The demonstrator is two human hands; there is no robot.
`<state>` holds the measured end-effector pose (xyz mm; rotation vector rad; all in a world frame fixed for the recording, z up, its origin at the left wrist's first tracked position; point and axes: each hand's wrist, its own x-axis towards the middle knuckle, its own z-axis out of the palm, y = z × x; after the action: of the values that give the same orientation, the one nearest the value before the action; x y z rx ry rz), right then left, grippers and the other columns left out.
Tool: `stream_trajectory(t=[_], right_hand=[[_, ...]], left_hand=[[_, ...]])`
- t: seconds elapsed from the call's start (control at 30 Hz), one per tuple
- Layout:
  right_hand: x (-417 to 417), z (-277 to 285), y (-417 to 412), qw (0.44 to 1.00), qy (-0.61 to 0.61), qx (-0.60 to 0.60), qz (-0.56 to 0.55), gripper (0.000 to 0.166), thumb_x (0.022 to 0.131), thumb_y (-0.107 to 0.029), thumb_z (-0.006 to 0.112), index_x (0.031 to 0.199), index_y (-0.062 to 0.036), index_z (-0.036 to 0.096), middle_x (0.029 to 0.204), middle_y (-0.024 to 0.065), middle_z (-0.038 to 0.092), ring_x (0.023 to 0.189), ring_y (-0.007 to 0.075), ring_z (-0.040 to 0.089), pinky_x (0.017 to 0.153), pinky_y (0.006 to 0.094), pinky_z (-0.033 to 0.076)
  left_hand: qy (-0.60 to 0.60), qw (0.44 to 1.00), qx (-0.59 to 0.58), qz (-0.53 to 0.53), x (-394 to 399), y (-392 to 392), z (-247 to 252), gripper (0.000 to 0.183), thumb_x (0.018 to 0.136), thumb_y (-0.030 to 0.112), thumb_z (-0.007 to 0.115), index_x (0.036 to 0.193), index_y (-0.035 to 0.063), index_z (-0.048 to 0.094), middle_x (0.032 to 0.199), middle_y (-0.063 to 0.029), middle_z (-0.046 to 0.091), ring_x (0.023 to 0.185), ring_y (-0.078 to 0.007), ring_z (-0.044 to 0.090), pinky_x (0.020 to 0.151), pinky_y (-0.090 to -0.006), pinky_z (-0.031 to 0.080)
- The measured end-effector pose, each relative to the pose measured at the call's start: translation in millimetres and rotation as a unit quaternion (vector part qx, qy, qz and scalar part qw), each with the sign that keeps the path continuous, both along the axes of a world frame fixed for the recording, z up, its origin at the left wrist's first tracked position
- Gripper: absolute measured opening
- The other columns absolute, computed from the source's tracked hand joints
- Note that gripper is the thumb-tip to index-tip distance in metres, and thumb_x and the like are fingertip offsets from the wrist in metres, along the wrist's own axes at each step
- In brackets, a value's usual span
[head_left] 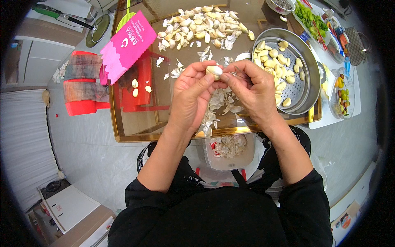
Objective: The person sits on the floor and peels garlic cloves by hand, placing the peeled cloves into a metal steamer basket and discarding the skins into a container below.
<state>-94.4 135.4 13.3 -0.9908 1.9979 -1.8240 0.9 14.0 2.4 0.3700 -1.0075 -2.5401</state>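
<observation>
A partly skinned garlic clove (214, 70) is pinched between the thumb and fingers of my left hand (193, 89). My right hand (256, 88) meets it from the other side, thumb and forefinger closed at the clove's edge. Something thin and greyish shows by the right fingers, too small to name. Beneath both hands lie loose papery garlic skins (220, 102) on the glass table (145, 123). Farther back is a heap of unpeeled garlic cloves (200, 26). Right of my right hand, a perforated steel steamer pan (297, 95) holds many peeled cloves (279, 63).
A pink bag (129, 46) bearing writing lies at the table's left, near a green strainer (125, 21). Several cloves (135, 88) sit left of my hands. Below the table edge stands a bin (230, 162) with skins. Green peppers (311, 21) and a fruit container (342, 95) are at right.
</observation>
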Motion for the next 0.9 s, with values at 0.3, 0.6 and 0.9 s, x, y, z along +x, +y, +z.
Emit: stream_trajectory(t=[0.3, 0.6, 0.9], right_hand=[[-7, 1, 6, 0.99, 0.094, 0.09, 0.046, 0.012, 0.084, -0.009, 0.067, 0.092, 0.0002, 0.066, 0.071, 0.0106, 0.061, 0.061, 0.0188, 0.06, 0.056, 0.0308, 0.046], [-5, 6, 4, 0.983, 0.149, 0.095, 0.047, 0.035, 0.075, -0.011, 0.074, 0.109, -0.0073, 0.067, 0.095, 0.0126, 0.067, 0.082, 0.0297, 0.066, 0.071, 0.0335, 0.053], [-20, 14, 36, 0.987, 0.014, 0.154, -0.044, 0.033, 0.084, -0.004, 0.066, 0.116, -0.0038, 0.06, 0.098, 0.0099, 0.068, 0.085, 0.0118, 0.066, 0.071, 0.0248, 0.052]], left_hand=[[-0.045, 0.986, -0.111, 0.115, 3, -12, 5, 0.023, 0.091, 0.001, 0.057, 0.113, -0.004, 0.055, 0.095, -0.0117, 0.064, 0.08, -0.0171, 0.065, 0.075, -0.0304, 0.055], [-0.095, 0.99, -0.102, 0.019, 2, -1, 4, 0.022, 0.088, 0.0, 0.06, 0.11, -0.0038, 0.057, 0.092, -0.0109, 0.066, 0.081, -0.0172, 0.067, 0.076, -0.0281, 0.055], [-0.11, 0.979, -0.169, 0.005, 2, -4, 3, 0.026, 0.099, 0.02, 0.05, 0.097, -0.0034, 0.061, 0.094, -0.016, 0.067, 0.083, -0.0216, 0.068, 0.077, -0.0317, 0.055]])
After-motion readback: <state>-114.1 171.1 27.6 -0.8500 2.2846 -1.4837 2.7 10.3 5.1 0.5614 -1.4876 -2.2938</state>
